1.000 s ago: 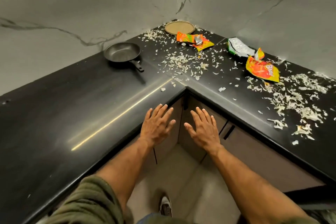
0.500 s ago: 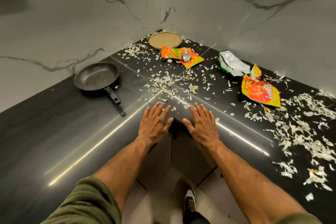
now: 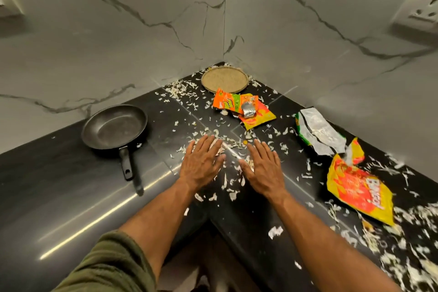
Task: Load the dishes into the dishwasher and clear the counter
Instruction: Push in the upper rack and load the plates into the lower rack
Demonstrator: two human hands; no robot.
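Observation:
A black frying pan (image 3: pixel 113 127) sits on the black L-shaped counter (image 3: pixel 59 197) at the left, handle toward me. A round tan plate (image 3: pixel 224 79) lies in the far corner. My left hand (image 3: pixel 201 163) and my right hand (image 3: pixel 263 168) are stretched out side by side, palms down, fingers straight, over the counter's inner corner among white shredded scraps (image 3: pixel 227 147). Neither hand holds anything. The pan's handle is a short way left of my left hand.
An orange snack wrapper (image 3: pixel 241 108) lies before the plate. A white-and-green wrapper (image 3: pixel 317 133) and a yellow-orange bag (image 3: pixel 358 187) lie on the right wing, amid more scraps (image 3: pixel 403 232). Marble walls close the corner; sockets (image 3: pixel 419 7) are mounted on them.
Both hands have moved forward from the counter's front edge to over the scrap-strewn inner corner. The view has closed in on the corner.

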